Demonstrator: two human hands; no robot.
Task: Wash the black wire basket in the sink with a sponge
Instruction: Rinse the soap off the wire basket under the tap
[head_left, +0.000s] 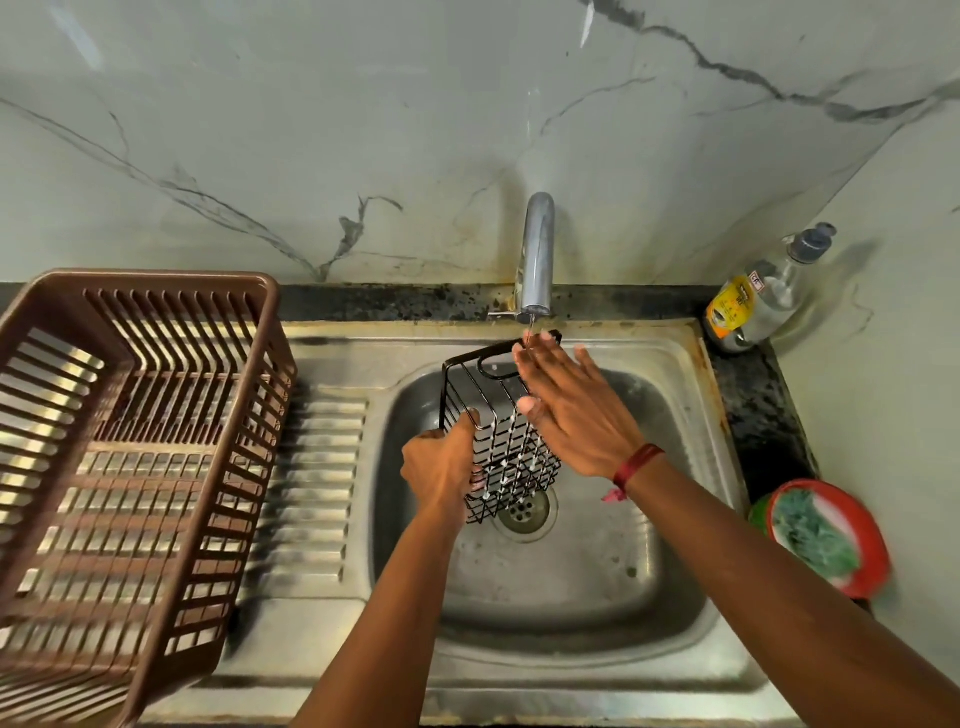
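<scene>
Black wire basket tilted in the sink, just above the drain, white suds beaded on the lower wires. Gripped at the near left edge by the left hand, fingers curled round the wires. Right hand flat against the basket's right side, fingers straight, tips under the thin stream from the tap. Brown slatted rack on the drainboard, left. Soap bottle in the back right corner. Green sponge in a red tub on the counter, right.
</scene>
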